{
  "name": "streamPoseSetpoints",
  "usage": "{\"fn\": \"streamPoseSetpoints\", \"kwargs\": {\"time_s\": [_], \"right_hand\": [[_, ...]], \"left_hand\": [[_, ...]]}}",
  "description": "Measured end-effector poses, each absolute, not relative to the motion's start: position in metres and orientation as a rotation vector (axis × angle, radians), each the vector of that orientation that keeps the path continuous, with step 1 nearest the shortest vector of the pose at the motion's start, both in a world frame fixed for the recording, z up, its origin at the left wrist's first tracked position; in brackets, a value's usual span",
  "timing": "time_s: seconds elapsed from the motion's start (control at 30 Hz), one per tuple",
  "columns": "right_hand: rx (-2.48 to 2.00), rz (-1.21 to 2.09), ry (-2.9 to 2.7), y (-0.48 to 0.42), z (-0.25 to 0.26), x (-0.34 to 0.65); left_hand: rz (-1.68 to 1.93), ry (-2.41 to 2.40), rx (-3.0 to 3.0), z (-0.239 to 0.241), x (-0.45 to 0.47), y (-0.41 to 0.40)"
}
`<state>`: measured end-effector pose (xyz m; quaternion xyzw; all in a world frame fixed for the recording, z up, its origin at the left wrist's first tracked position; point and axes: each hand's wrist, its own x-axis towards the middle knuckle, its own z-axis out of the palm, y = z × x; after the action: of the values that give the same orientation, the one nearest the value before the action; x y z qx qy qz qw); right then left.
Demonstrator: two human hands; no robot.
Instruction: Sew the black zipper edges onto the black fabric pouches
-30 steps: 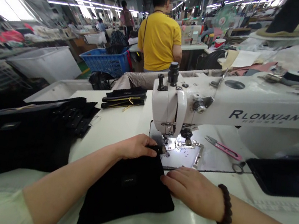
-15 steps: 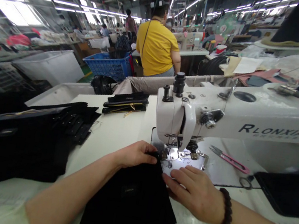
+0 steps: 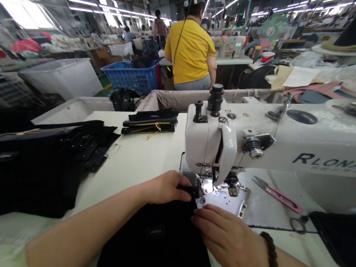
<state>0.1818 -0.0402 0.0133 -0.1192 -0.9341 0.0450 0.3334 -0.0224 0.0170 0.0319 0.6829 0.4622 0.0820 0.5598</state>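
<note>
A black fabric piece [image 3: 156,243] with a small label lies on the white table in front of a white sewing machine [image 3: 266,139]. Its top corner reaches the lit needle plate [image 3: 225,198] under the presser foot. My left hand [image 3: 164,188] is closed on the fabric's top edge, pinching it beside the needle. My right hand [image 3: 228,240], with a dark bead bracelet on the wrist, rests on the fabric's right edge, its fingers curled and pressed onto the cloth.
A pile of black pieces [image 3: 33,159] fills the table's left side. Stacked black items with gold trim [image 3: 148,124] lie behind. Pink snips [image 3: 277,195] lie right of the needle. A person in a yellow shirt [image 3: 191,53] sits ahead near a blue basket [image 3: 131,78].
The view has shifted, so the machine sits lower and further right in the picture. Both hands have stayed on the black fabric, with its corner moved closer under the presser foot.
</note>
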Motion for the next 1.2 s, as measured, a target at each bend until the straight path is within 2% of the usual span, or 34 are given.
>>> {"fn": "streamPoseSetpoints", "kwargs": {"time_s": [0.33, 0.73, 1.2], "right_hand": [[-0.493, 0.283, -2.643, -0.040, 0.015, 0.183], [-0.494, 0.148, -2.715, -0.047, 0.015, 0.183], [-0.521, 0.131, -2.725, -0.047, 0.018, 0.183]], "left_hand": [[0.134, 1.226, 1.859, 0.035, -0.009, 0.015], [0.151, 1.435, 2.070, 0.041, -0.004, 0.005], [0.137, 1.633, 1.993, 0.037, 0.002, 0.002]]}}
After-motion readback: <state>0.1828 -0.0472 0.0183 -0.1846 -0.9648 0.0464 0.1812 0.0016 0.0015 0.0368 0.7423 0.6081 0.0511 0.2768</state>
